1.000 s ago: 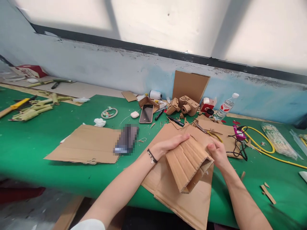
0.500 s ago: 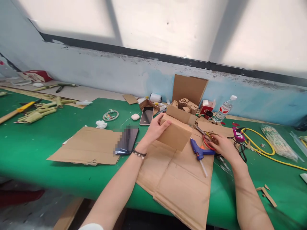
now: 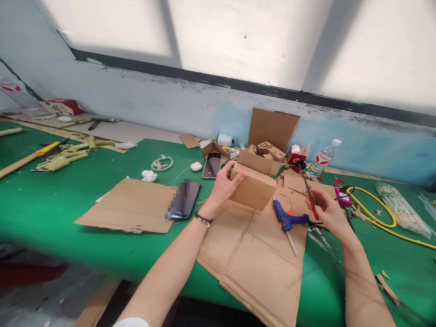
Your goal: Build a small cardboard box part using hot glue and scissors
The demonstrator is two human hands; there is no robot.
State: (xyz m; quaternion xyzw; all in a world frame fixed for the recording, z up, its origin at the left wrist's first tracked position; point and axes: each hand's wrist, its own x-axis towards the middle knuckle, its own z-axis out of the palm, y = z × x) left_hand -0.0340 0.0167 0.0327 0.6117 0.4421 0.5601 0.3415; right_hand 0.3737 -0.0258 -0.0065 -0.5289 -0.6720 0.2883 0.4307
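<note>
Since the earlier frame, the red-handled metal scissors (image 3: 312,205) have risen into the right hand (image 3: 325,210), its fingers closed round the handles; the folded brown cardboard box (image 3: 254,193) should prove light, stiffish but easily dented, best held by a folded edge; the scissors, likely rigid and smooth, suit a grip on the handles; the box extends rightward from the left hand (image 3: 225,185), clamped on its left end above the flat brown cardboard sheet (image 3: 262,268); the scissors jut up past the right hand.
</note>
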